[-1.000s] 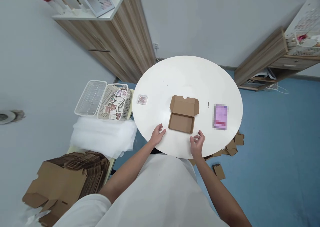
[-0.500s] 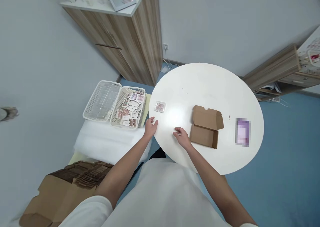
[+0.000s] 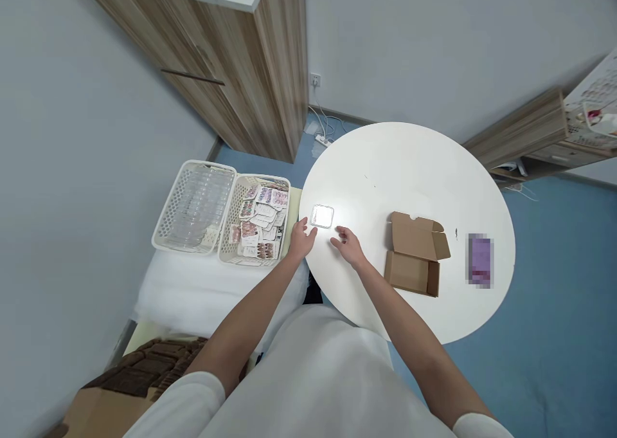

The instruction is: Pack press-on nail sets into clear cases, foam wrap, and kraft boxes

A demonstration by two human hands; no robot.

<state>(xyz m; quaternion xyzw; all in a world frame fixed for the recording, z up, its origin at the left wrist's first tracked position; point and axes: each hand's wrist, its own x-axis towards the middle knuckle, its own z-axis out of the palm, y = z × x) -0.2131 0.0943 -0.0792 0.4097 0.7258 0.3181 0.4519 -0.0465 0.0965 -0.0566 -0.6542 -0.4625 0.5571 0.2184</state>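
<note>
A small clear flat case (image 3: 322,216) lies near the left edge of the round white table (image 3: 409,168), and its face looks plain white. Just left of and below it is my left hand (image 3: 301,240), fingers apart and holding nothing; whether a fingertip touches the case I cannot tell. My right hand (image 3: 349,247) hovers over the table to the right of the case, thumb and fingers spread around empty space. Further right stands a small brown cardboard box (image 3: 412,274) with its lid folded back.
A purple pixelated item (image 3: 481,261) lies at the table's right. On the left, one white basket (image 3: 224,168) holds stacked clear plastic cases, another (image 3: 222,251) holds cards of press-on nails. A large carton (image 3: 103,412) of brown folded pieces is at lower left. A wooden cabinet (image 3: 231,45) stands behind.
The camera view has shifted. The case's face, pinkish with rows of pieces before, now looks white. My right hand has come closer to the case; both hands remain open.
</note>
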